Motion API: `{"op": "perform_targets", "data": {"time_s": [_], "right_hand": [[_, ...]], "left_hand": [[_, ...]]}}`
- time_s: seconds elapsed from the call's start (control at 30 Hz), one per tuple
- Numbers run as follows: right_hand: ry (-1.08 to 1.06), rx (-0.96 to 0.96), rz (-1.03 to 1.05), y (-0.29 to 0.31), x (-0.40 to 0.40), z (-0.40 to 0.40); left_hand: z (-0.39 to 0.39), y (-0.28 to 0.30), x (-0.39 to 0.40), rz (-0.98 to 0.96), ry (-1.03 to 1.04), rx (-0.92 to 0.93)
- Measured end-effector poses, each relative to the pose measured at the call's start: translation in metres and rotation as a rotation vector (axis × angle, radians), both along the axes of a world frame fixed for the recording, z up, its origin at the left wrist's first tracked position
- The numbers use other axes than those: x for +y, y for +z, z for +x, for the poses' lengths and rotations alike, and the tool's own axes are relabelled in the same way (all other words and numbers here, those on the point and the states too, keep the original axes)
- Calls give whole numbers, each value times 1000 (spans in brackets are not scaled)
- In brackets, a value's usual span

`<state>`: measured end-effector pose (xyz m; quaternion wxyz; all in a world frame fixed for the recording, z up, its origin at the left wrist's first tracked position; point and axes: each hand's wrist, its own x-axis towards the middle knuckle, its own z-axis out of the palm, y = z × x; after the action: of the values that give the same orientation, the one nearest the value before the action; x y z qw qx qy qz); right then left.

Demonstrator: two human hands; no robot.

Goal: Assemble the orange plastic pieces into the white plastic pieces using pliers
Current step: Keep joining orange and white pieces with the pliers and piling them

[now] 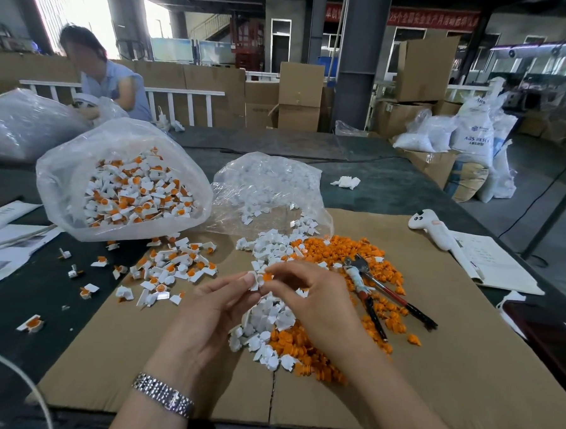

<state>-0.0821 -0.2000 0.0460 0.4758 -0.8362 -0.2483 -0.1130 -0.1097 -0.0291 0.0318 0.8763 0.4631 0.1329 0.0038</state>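
My left hand [211,312] pinches a white plastic piece [255,280] between thumb and fingers above the cardboard. My right hand [307,291] pinches an orange plastic piece [267,276] and holds it against the white one. Beneath and behind my hands lies a mixed heap of loose white pieces [269,328] and orange pieces [335,250]. The pliers [366,284] lie on the orange heap just right of my right hand, untouched, handles pointing toward me.
Assembled white-and-orange pieces [170,270] are scattered left of my hands and fill a clear bag [125,186]. Another clear bag [266,187] holds white pieces. A white controller [435,229] and a paper booklet [492,264] lie at right. A person sits far left.
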Motion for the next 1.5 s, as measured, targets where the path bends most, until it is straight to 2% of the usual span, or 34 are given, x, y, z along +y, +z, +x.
{"op": "perform_targets", "data": {"time_s": [0.1, 0.2, 0.23, 0.33, 0.4, 0.47, 0.63, 0.7, 0.77, 0.93, 1.03, 1.27, 1.33, 1.5], "right_hand": [[-37, 129, 128, 2, -6, 6], [-32, 159, 100, 0, -6, 7], [-29, 165, 96, -1, -5, 6], [-29, 162, 72, -5, -3, 5], [-31, 149, 56, -5, -3, 7], [-33, 142, 81, -5, -3, 6], [-6, 96, 97, -5, -4, 3], [2, 81, 99, -4, -3, 2], [-5, 35, 98, -2, -3, 0], [-21, -123, -137, 6, -1, -1], [-14, -145, -260, 12, -1, -2], [-22, -202, -527, 17, 1, -3], [-9, -196, -483, 15, 2, -3], [15, -129, -202, 5, -1, -5]], "left_hand": [[-3, 1, 0, -81, -6, 13], [-5, 2, -2, -12, 9, -5], [-6, 2, -2, 113, 32, -21], [-8, 0, -3, 823, 137, -164], [-6, -2, -8, 981, 155, -267], [-6, -4, -9, 943, 156, -258], [-2, -3, -8, 316, 50, -91], [2, -4, -8, 151, 39, -81], [4, -3, -10, 69, 20, -89], [2, -10, -10, 47, 3, -81], [0, -11, -10, 13, 26, -55], [-1, -6, -10, 82, 16, -100], [-1, -5, -11, 89, 19, -106], [-3, -6, -10, 40, 19, -89]]}}
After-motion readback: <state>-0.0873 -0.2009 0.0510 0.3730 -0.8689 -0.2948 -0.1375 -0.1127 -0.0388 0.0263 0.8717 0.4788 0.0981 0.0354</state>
